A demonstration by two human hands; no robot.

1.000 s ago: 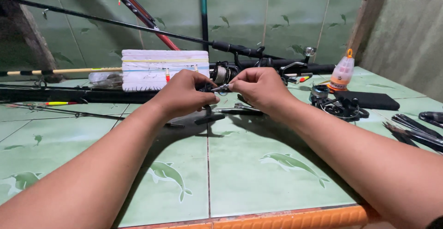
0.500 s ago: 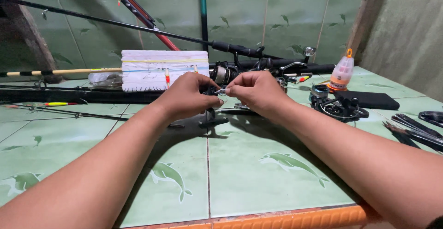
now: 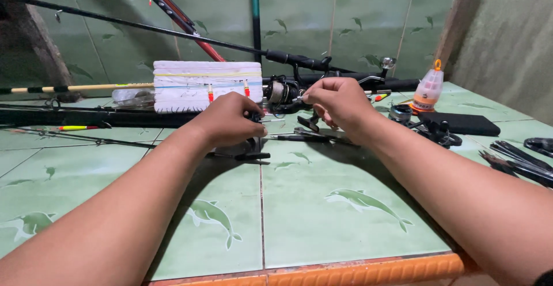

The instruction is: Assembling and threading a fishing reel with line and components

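head view. left hand (image 3: 230, 119): centre, closed around a dark fishing reel (image 3: 249, 148) resting on the green tiled counter (image 3: 322, 217). right hand (image 3: 340, 103): at 1 o'clock from the left, fingertips pinched on a small part too small to identify. second reel (image 3: 280, 92): between the hands, at 12 o'clock. white foam block (image 3: 204, 85): at 11 o'clock, wound with line and floats. fishing rods (image 3: 173, 32): along the back wall. small bottle (image 3: 427, 92): at 2 o'clock. black flat case (image 3: 461, 124): just beside it.
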